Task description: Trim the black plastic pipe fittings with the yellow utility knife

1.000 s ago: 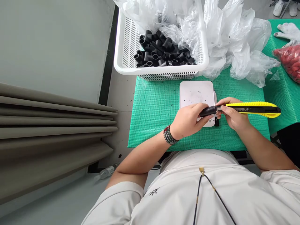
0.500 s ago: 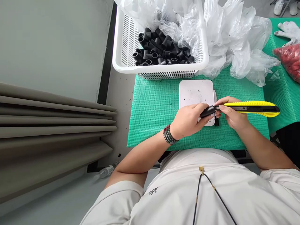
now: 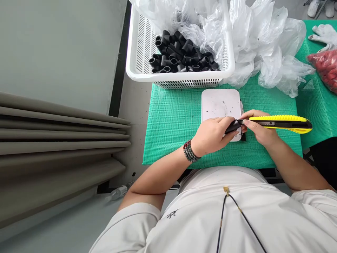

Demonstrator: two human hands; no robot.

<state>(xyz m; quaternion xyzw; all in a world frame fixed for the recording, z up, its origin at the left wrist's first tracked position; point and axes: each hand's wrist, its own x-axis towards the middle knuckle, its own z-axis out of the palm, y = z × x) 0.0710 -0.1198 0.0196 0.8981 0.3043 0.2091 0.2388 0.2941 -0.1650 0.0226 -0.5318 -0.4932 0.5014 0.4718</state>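
Two hands (image 3: 210,135) (image 3: 260,133) gripping, black fitting (image 3: 232,127), knife (image 3: 281,123) (yellow)

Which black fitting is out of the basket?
The one gripped in the left hand: the black fitting, its end at the blade of the yellow utility knife in the right hand. The other fittings lie heaped in the white plastic basket.

A green mesh mat (image 3: 168,140) carries a white slotted basket (image 3: 184,83), white plastic board (image 3: 220,105) and clear bags (image 3: 273,66).

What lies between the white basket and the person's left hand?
In the head view, a white board on a green mesh mat lies between the basket and the left hand.
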